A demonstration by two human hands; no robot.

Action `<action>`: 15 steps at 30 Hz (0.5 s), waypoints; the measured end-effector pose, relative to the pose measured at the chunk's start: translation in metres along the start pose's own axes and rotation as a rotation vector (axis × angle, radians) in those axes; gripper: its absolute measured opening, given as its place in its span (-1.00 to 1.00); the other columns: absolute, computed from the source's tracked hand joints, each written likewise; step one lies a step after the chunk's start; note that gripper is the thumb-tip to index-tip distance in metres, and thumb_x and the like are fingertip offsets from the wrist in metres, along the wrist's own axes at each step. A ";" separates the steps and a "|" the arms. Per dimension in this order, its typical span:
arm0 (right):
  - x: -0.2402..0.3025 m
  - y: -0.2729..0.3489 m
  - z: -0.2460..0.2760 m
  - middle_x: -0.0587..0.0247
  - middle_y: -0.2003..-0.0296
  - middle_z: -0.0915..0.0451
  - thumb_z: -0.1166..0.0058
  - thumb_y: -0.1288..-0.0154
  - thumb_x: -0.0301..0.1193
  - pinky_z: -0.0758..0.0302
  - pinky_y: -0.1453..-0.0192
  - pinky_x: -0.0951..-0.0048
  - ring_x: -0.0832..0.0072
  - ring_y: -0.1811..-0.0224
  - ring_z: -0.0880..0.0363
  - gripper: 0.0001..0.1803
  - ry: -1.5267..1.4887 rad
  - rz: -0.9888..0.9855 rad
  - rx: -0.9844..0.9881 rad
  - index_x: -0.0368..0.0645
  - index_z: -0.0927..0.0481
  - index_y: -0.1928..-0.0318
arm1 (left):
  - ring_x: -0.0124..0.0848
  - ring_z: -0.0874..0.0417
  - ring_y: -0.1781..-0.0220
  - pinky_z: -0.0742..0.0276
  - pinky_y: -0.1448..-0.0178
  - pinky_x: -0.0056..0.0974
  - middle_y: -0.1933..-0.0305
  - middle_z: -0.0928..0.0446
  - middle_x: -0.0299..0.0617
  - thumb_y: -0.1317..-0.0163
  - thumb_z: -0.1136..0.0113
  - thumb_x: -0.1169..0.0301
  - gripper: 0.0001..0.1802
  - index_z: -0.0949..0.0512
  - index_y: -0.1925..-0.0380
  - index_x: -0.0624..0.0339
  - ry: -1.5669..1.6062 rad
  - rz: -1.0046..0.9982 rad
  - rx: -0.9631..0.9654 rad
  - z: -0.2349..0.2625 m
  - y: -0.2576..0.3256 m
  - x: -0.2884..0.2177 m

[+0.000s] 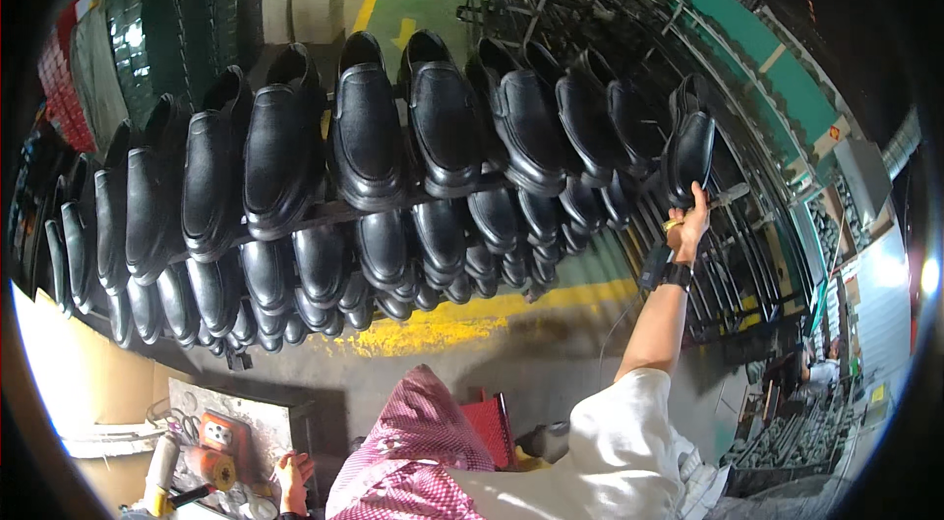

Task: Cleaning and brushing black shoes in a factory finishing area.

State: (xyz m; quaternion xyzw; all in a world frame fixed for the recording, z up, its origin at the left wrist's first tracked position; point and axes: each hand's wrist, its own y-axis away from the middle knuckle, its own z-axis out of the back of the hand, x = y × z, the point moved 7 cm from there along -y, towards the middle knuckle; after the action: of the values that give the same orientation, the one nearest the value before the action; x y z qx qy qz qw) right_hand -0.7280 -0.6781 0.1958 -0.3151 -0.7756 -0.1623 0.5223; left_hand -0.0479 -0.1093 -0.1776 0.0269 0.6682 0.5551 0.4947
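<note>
Fingers of the right hand (688, 225) at right of frame grip the shoe (691, 142), upright just above; left hand (291, 476), lower left, seems loosely curled, empty.

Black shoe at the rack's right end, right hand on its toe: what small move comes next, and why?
Probably a short push of the black shoe further onto the rack. The right hand holds it by the lower toe end, and it stands a little apart from the row of shoes already seated there. The left hand stays low by the tools.
</note>
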 end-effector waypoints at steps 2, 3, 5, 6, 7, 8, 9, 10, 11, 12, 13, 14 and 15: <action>0.001 -0.023 -0.018 0.43 0.62 -0.28 -0.20 0.02 -0.26 -0.13 0.67 0.55 0.63 0.78 -0.12 -0.72 0.048 -0.007 0.066 -0.01 -0.44 0.30 | -0.27 -0.58 0.37 -0.50 0.30 -0.26 0.23 -0.51 -0.10 -0.21 0.17 0.31 -0.71 -0.31 0.08 0.14 -0.009 -0.013 -0.007 -0.005 0.011 -0.011; -0.004 -0.035 -0.027 0.41 0.64 -0.29 -0.19 0.01 -0.22 -0.14 0.66 0.56 0.64 0.77 -0.13 -0.73 0.063 -0.043 0.129 0.01 -0.43 0.33 | -0.30 -0.58 0.38 -0.48 0.34 -0.27 0.24 -0.51 -0.11 -0.21 0.15 0.31 -0.72 -0.32 0.09 0.11 0.018 0.016 -0.036 -0.004 0.014 -0.009; -0.011 -0.063 -0.024 0.37 0.65 -0.33 -0.19 0.06 -0.07 -0.18 0.67 0.61 0.63 0.79 -0.14 -0.53 0.245 -0.169 0.149 -0.01 -0.43 0.17 | -0.32 -0.58 0.43 -0.46 0.40 -0.30 0.26 -0.51 -0.13 -0.21 0.10 0.30 -0.75 -0.33 0.12 0.07 0.016 0.039 -0.051 -0.005 0.010 -0.006; -0.018 -0.078 -0.014 0.33 0.65 -0.39 -0.16 0.06 0.01 -0.17 0.71 0.63 0.63 0.81 -0.14 -0.43 0.398 -0.250 0.147 -0.03 -0.42 0.08 | -0.33 -0.58 0.45 -0.46 0.42 -0.31 0.27 -0.51 -0.14 -0.21 0.09 0.30 -0.76 -0.33 0.12 0.06 0.015 0.050 -0.064 -0.005 0.007 -0.003; -0.023 -0.081 -0.012 0.26 0.64 -0.44 -0.11 0.07 0.11 -0.14 0.75 0.63 0.63 0.85 -0.12 -0.31 0.544 -0.293 0.093 -0.04 -0.37 -0.01 | -0.33 -0.59 0.47 -0.46 0.43 -0.32 0.30 -0.52 -0.17 -0.21 0.08 0.30 -0.76 -0.34 0.13 0.04 0.004 0.052 -0.085 -0.002 0.006 0.001; -0.025 -0.080 -0.008 0.20 0.63 -0.49 -0.05 0.08 0.21 -0.11 0.80 0.62 0.63 0.89 -0.09 -0.19 0.692 -0.331 0.035 -0.05 -0.33 -0.10 | -0.33 -0.59 0.47 -0.46 0.45 -0.32 0.33 -0.52 -0.17 -0.20 0.07 0.30 -0.76 -0.34 0.13 0.04 0.046 0.058 -0.109 0.001 0.006 0.007; -0.023 -0.079 -0.008 0.10 0.63 -0.53 0.06 0.09 0.32 -0.02 0.86 0.58 0.63 0.93 -0.08 -0.08 0.825 -0.269 -0.032 -0.12 -0.28 -0.14 | -0.32 -0.59 0.47 -0.47 0.44 -0.30 0.32 -0.52 -0.16 -0.20 0.07 0.30 -0.75 -0.33 0.13 0.05 0.056 0.056 -0.115 0.003 0.006 0.013; -0.024 -0.070 -0.003 0.14 0.67 -0.51 0.03 0.09 0.31 -0.02 0.85 0.55 0.64 0.94 -0.07 -0.10 0.783 -0.211 -0.096 -0.19 -0.36 -0.06 | -0.32 -0.60 0.46 -0.48 0.44 -0.29 0.31 -0.52 -0.15 -0.19 0.06 0.30 -0.74 -0.33 0.12 0.05 0.065 0.055 -0.120 0.005 0.007 0.019; -0.027 -0.060 0.005 0.19 0.71 -0.47 -0.01 0.10 0.29 -0.01 0.81 0.55 0.65 0.90 -0.07 -0.15 0.646 -0.053 -0.180 -0.24 -0.47 0.05 | -0.32 -0.60 0.46 -0.48 0.44 -0.29 0.31 -0.52 -0.15 -0.19 0.06 0.30 -0.74 -0.33 0.12 0.05 0.087 0.062 -0.126 0.002 0.011 0.023; -0.029 -0.034 0.012 0.13 0.65 -0.49 0.01 0.04 0.26 -0.26 0.62 0.52 0.55 0.71 -0.31 -0.27 0.627 0.054 -0.342 -0.28 -0.50 0.35 | -0.31 -0.60 0.47 -0.49 0.44 -0.28 0.32 -0.53 -0.14 -0.19 0.07 0.30 -0.75 -0.34 0.13 0.06 0.109 0.076 -0.161 0.000 0.017 0.026; -0.027 -0.012 0.020 0.07 0.51 -0.50 -0.03 -0.08 0.04 -0.39 0.41 0.32 0.35 0.55 -0.45 -0.40 0.515 0.434 -0.257 -0.30 -0.47 0.17 | -0.30 -0.59 0.48 -0.50 0.45 -0.28 0.33 -0.53 -0.14 -0.19 0.07 0.31 -0.76 -0.34 0.14 0.08 0.128 0.091 -0.185 -0.003 0.020 0.030; -0.055 -0.010 0.058 -0.05 0.28 -0.50 -0.07 -0.09 -0.22 -0.40 0.15 0.16 0.17 0.26 -0.49 -0.45 0.908 0.311 -0.381 -0.26 -0.36 -0.05 | -0.30 -0.59 0.48 -0.50 0.45 -0.28 0.33 -0.53 -0.14 -0.19 0.07 0.31 -0.76 -0.34 0.14 0.08 0.147 0.098 -0.184 -0.005 0.018 0.035; -0.100 -0.001 0.108 -0.13 0.13 -0.44 -0.05 -0.10 -0.25 -0.41 0.09 0.21 0.14 0.15 -0.45 -0.36 0.565 0.080 -0.449 -0.16 -0.22 -0.19 | -0.30 -0.59 0.49 -0.50 0.46 -0.27 0.34 -0.53 -0.13 -0.20 0.09 0.32 -0.77 -0.35 0.15 0.09 0.151 0.052 -0.166 -0.007 0.016 0.039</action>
State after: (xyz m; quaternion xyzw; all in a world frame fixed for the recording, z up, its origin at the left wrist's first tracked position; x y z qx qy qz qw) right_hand -0.7793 -0.6482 0.0615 -0.3947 -0.5329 -0.3888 0.6396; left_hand -0.0809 -0.0850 -0.1905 -0.0389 0.6543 0.6217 0.4288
